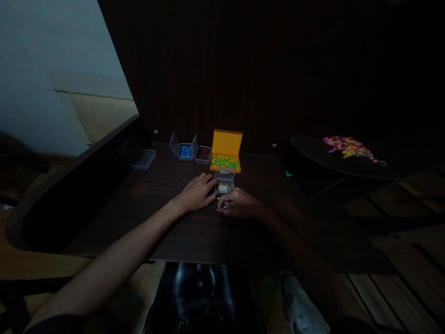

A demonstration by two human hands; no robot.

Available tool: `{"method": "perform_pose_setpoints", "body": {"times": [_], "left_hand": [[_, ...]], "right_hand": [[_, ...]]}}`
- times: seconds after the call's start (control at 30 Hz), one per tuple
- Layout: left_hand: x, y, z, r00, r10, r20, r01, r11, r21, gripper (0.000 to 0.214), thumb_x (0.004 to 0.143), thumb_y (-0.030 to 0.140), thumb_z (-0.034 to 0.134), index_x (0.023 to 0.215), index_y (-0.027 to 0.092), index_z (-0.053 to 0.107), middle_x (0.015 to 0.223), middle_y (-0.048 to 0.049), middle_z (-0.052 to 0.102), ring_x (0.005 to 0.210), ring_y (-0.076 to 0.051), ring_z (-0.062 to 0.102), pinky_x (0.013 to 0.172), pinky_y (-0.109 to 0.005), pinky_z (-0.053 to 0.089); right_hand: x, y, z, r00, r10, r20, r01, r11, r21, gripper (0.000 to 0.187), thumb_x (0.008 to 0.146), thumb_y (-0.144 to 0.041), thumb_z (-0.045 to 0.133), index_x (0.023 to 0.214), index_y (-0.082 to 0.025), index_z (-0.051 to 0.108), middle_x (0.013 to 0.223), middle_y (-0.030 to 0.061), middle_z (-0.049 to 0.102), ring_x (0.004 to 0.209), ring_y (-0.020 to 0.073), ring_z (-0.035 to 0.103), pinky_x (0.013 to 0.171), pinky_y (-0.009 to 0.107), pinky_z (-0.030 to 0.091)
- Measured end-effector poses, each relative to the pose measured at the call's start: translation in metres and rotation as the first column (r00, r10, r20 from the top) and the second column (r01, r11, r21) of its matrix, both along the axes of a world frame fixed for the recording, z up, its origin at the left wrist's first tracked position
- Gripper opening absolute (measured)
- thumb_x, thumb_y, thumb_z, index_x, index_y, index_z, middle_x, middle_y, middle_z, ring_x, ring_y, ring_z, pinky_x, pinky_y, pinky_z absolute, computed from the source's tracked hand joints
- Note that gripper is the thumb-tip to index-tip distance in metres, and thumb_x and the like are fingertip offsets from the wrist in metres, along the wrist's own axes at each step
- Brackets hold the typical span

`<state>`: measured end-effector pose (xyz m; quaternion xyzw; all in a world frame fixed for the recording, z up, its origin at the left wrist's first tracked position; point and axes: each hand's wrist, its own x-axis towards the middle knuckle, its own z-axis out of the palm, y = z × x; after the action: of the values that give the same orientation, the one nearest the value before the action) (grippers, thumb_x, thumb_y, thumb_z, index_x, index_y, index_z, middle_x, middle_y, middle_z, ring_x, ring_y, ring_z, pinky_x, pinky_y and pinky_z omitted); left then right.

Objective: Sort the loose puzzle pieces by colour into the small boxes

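Observation:
My left hand [200, 192] lies palm down on the dark wooden desk, fingers stretched out and their tips at the left side of a small clear plastic box [217, 189]. That box stands with its lid up and holds small yellow pieces [220, 186] and a white piece. Just in front of it is my right hand [238, 203], its fingers curled together low over the desk. A few tiny yellow and whitish pieces show around those fingertips; whether one is pinched is too small to tell. Behind the clear box, an orange box [225, 141] with raised lid contains green pieces [224, 162].
Left of the orange box stand an open clear box with blue pieces [185, 151] and another with dark reddish pieces [203, 154]. Another clear box [143, 159] sits farther left. Colourful flowers [349, 146] lie on a dark shelf at right. A raised side panel [79, 160] borders the desk.

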<state>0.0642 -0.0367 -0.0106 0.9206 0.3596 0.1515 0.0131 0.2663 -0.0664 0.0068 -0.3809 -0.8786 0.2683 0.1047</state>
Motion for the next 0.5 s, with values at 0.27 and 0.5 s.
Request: {"method": "perform_pose_setpoints", "body": {"times": [0.27, 0.5], "left_hand": [[0.0, -0.0005, 0.0006, 1.0, 0.0, -0.008, 0.0, 1.0, 0.002, 0.03, 0.096, 0.035, 0.048, 0.117, 0.016, 0.056, 0.114, -0.0108, 0.057, 0.104, -0.026, 0.052, 0.092, -0.04, 0.049], [0.0007, -0.0009, 0.0024, 1.0, 0.007, -0.02, -0.007, 1.0, -0.012, 0.029, 0.095, 0.035, 0.049, 0.115, 0.016, 0.057, 0.113, -0.011, 0.057, 0.105, -0.027, 0.051, 0.092, -0.041, 0.049]], "right_hand": [[0.002, -0.0007, 0.002, 0.999, 0.037, 0.034, -0.039, 0.998, 0.049, 0.011, 0.078, -0.018, 0.068, 0.085, -0.018, 0.076, 0.055, -0.0051, 0.055, 0.051, 0.0074, 0.048, 0.058, 0.021, 0.034], [0.0, -0.0009, 0.0037, 0.996, -0.009, 0.092, 0.001, 0.997, 0.081, 0.013, 0.079, -0.017, 0.064, 0.086, -0.019, 0.075, 0.06, -0.0035, 0.059, 0.054, 0.0086, 0.05, 0.059, 0.022, 0.034]]}}
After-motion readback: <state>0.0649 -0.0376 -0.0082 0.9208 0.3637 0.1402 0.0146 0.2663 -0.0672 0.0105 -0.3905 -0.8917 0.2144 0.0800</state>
